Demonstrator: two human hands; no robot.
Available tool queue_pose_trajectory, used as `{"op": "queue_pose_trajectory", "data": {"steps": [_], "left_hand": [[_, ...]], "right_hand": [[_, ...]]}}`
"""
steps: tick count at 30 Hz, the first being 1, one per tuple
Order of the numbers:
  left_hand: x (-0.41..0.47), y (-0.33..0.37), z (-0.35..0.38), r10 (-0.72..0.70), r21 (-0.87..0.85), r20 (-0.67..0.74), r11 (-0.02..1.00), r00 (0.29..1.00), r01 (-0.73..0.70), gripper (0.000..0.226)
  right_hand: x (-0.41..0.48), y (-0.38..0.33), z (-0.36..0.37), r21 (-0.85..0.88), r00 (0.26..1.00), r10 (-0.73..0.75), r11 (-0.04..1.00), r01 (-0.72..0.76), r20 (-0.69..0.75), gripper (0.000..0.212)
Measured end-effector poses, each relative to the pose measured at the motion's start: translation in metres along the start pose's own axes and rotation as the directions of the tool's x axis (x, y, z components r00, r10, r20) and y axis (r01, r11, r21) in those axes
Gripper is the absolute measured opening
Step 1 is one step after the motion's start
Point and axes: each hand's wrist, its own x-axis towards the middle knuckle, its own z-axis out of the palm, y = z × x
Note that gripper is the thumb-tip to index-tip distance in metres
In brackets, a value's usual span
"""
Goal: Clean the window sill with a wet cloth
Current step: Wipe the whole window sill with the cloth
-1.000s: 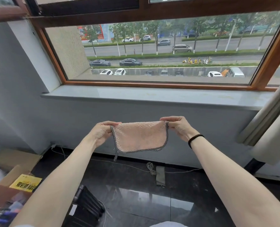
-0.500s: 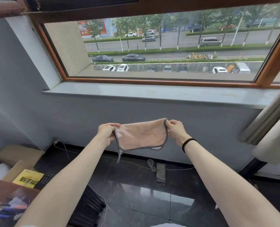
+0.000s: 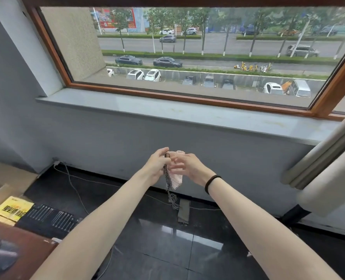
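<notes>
A pink cloth (image 3: 176, 178) with a dark checked border is folded in half and hangs between my two hands, below the sill and in front of the wall. My left hand (image 3: 157, 163) pinches its upper edge. My right hand (image 3: 187, 165) holds the other side, fingers pressed against the fold. Loose border threads dangle beneath. The grey window sill (image 3: 167, 111) runs across the view above my hands, under the wooden window frame (image 3: 187, 99). Faint marks show on the sill toward the right.
A rolled blind or curtain (image 3: 329, 156) leans at the right end of the sill. On the dark floor lie a cable (image 3: 74, 188) and a power strip (image 3: 183, 212). A cardboard box (image 3: 8, 184), a yellow packet (image 3: 14, 208) and a desk corner (image 3: 16, 245) sit at left.
My hands have come together, folding the spread cloth in half. The view has tilted down and nearer the wall.
</notes>
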Motion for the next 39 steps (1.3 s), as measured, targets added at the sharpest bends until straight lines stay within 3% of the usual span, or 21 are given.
{"op": "queue_pose_trajectory", "data": {"steps": [3,5,7,8,11,13,16,19,23,26,29,32,36,39], "left_hand": [[0.007,-0.003,-0.013,0.047,-0.032,-0.081,0.998,0.996,-0.05,0.065],[0.009,0.002,-0.02,0.052,-0.074,-0.08,0.996,0.995,-0.058,0.06],[0.01,0.011,-0.028,0.029,-0.112,0.025,0.993,0.999,-0.026,0.056],[0.01,0.015,-0.032,0.023,-0.125,0.111,0.992,0.994,-0.009,0.053],[0.02,0.028,-0.05,0.059,-0.191,0.301,0.982,0.952,-0.001,0.047],[0.034,0.031,-0.067,0.078,-0.27,0.255,0.963,0.964,-0.007,0.045],[0.057,0.028,-0.099,0.017,-0.293,0.132,0.956,0.991,0.022,0.04],[0.077,0.027,-0.126,-0.044,-0.243,0.104,0.968,0.994,0.068,0.048],[0.107,0.031,-0.169,-0.112,-0.039,0.107,0.992,0.988,0.117,0.08],[0.127,0.04,-0.204,-0.178,0.017,0.158,0.984,0.971,0.178,0.092],[0.136,0.058,-0.227,-0.257,0.143,0.228,0.963,0.939,0.229,0.102],[0.147,0.077,-0.243,-0.315,0.333,0.177,0.911,0.932,0.245,0.087],[0.177,0.097,-0.266,-0.275,0.51,0.073,0.837,0.959,0.201,0.054],[0.2,0.112,-0.279,-0.238,0.56,0.026,0.808,0.971,0.183,0.038]], "right_hand": [[0.001,-0.001,-0.015,-0.013,1.0,0.022,1.0,-0.021,0.012,0.044],[0.004,0.0,-0.018,-0.096,0.991,-0.016,0.995,0.004,-0.131,0.044],[0.014,0.007,-0.023,-0.138,0.971,-0.015,0.99,-0.018,-0.237,0.037],[0.016,0.011,-0.026,-0.135,0.979,0.008,0.99,-0.036,-0.202,0.037],[0.027,0.02,-0.02,-0.038,0.99,0.091,0.995,-0.087,0.109,0.044],[0.033,0.017,-0.009,0.073,0.972,0.077,0.993,-0.095,0.22,0.043],[0.055,0.004,0.012,0.135,0.982,0.07,0.986,-0.094,0.177,0.044],[0.089,-0.004,0.03,0.115,0.992,0.069,0.99,-0.081,0.101,0.038],[0.135,-0.013,0.071,-0.018,0.994,0.108,0.994,-0.108,-0.001,0.077],[0.169,-0.018,0.096,-0.238,0.99,0.018,0.97,-0.053,-0.143,0.07],[0.197,-0.023,0.115,-0.347,0.987,-0.026,0.937,-0.032,-0.161,0.05],[0.223,-0.037,0.127,-0.431,0.999,0.004,0.902,-0.023,-0.045,0.025],[0.26,-0.055,0.14,-0.481,0.997,0.03,0.877,0.004,0.064,0.028],[0.3,-0.065,0.149,-0.727,0.996,-0.042,0.681,0.084,0.076,0.04]]}}
